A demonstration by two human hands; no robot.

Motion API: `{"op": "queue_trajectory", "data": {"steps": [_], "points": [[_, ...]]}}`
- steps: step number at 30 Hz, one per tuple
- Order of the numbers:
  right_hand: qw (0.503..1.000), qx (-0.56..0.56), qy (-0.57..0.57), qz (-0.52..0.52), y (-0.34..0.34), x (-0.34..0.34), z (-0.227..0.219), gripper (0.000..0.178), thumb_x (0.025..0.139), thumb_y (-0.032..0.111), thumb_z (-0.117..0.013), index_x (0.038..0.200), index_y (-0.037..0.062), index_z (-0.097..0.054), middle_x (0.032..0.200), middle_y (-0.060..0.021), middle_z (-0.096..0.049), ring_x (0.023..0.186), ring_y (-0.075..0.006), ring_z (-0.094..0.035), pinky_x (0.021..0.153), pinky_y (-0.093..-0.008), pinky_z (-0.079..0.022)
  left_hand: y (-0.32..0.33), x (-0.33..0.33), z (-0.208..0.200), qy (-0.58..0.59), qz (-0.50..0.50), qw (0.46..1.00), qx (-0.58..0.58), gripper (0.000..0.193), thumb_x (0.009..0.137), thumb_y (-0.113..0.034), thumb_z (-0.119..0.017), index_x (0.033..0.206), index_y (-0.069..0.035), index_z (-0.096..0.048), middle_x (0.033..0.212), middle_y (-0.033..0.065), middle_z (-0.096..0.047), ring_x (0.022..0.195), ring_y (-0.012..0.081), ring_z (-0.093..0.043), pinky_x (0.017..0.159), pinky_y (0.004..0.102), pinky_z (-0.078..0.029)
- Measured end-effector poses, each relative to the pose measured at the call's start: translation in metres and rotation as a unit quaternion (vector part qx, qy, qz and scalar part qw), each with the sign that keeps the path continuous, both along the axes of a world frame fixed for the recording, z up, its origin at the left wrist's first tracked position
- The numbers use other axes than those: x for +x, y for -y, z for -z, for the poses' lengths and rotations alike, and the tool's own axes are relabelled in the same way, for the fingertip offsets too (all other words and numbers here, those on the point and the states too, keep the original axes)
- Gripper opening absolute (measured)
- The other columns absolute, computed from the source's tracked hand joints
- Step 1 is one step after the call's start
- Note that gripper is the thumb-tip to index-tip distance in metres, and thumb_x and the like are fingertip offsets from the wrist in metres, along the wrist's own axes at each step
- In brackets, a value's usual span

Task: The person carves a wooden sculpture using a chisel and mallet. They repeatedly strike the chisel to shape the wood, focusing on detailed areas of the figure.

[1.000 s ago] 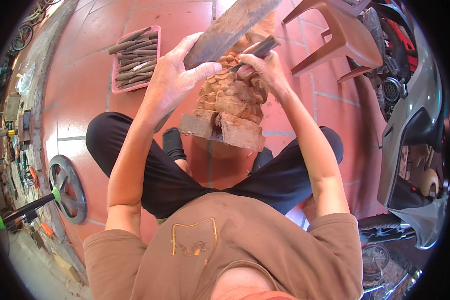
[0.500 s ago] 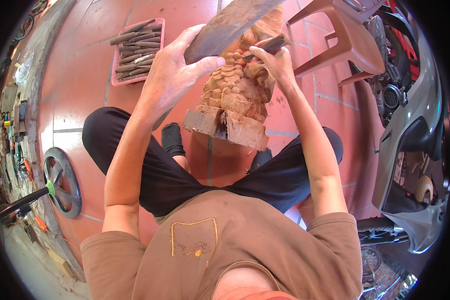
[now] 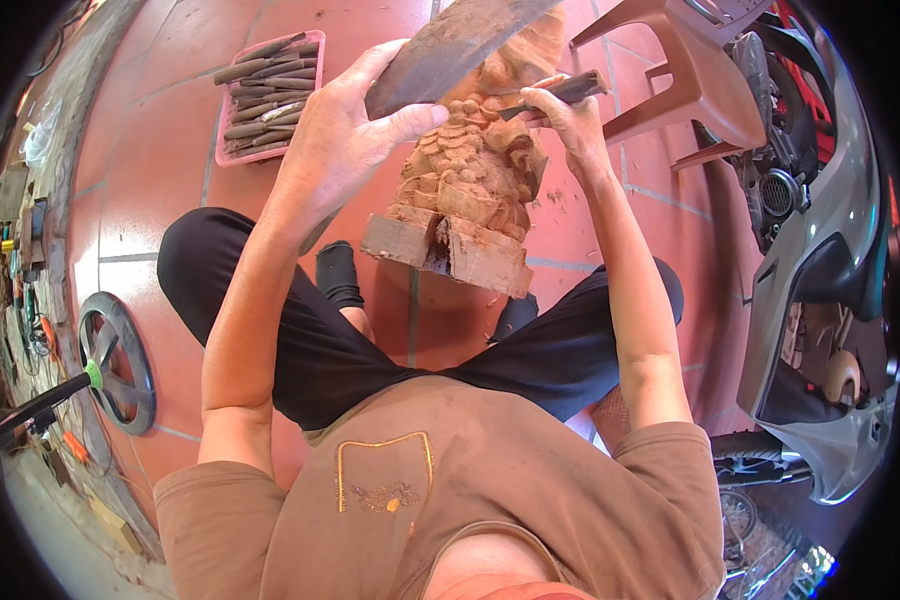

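Note:
A reddish-brown wood carving [image 3: 460,185], cut into rounded, overlapping shapes, lies on the floor between my feet, its blocky split base towards me. My left hand [image 3: 345,130] is closed on a broad, dark wooden mallet [image 3: 450,50], which slants up to the right over the far part of the carving and hides some of it. Between the fingers of my right hand [image 3: 575,120] is a chisel [image 3: 575,88] with a dark handle. Its blade points left at the carving's upper right side; whether the tip touches the wood I cannot tell.
To the left stands a pink basket [image 3: 222,135] full of chisels or similar dark-handled tools. A brown plastic chair [image 3: 685,95] is at the far right, beside a grey motorbike [image 3: 770,340]. A dark wheel [image 3: 142,375] and scattered tools lie left. Wood chips dot the tiled floor.
My right hand has shifted slightly right with the chisel, whose handle now lies flatter. My left hand and the mallet have hardly moved. The whole view has slid a little.

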State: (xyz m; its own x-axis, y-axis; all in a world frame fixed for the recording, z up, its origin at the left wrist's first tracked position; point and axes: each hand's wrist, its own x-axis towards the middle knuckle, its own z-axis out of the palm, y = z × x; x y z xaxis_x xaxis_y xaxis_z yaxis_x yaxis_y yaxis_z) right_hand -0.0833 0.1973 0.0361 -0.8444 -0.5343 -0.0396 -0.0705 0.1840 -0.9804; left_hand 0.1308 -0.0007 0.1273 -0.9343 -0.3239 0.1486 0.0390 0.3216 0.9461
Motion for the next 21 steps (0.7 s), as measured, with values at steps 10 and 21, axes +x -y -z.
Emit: {"op": "queue_trajectory", "data": {"steps": [10,21], "points": [[0.988,0.094,-0.11,-0.05,0.002,0.012,-0.006,0.025,0.085,0.018,-0.08,0.099,0.0035,-0.065,0.086,-0.0034,-0.068,0.082,-0.0114,-0.066,0.072,-0.0261,-0.053,-0.001,0.001,0.001,0.012,-0.005,1.0,-0.018,0.059,0.087,-0.023,-0.077,0.138,-0.002,-0.055,0.112,0.0084,-0.069,0.104,0.0136,-0.063,0.094,0.0292,-0.048],[0.981,0.045,0.014,-0.187,-0.012,0.034,-0.033,0.017,0.084,0.015,-0.075,0.094,0.0052,-0.067,0.08,-0.0016,-0.066,0.076,-0.0106,-0.064,0.072,-0.0272,-0.052,0.0,0.001,0.008,-0.014,-0.005,1.0,-0.025,0.058,0.087,-0.025,-0.077,0.136,-0.003,-0.057,0.113,0.0095,-0.07,0.105,0.0159,-0.065,0.095,0.0307,-0.049]]}}
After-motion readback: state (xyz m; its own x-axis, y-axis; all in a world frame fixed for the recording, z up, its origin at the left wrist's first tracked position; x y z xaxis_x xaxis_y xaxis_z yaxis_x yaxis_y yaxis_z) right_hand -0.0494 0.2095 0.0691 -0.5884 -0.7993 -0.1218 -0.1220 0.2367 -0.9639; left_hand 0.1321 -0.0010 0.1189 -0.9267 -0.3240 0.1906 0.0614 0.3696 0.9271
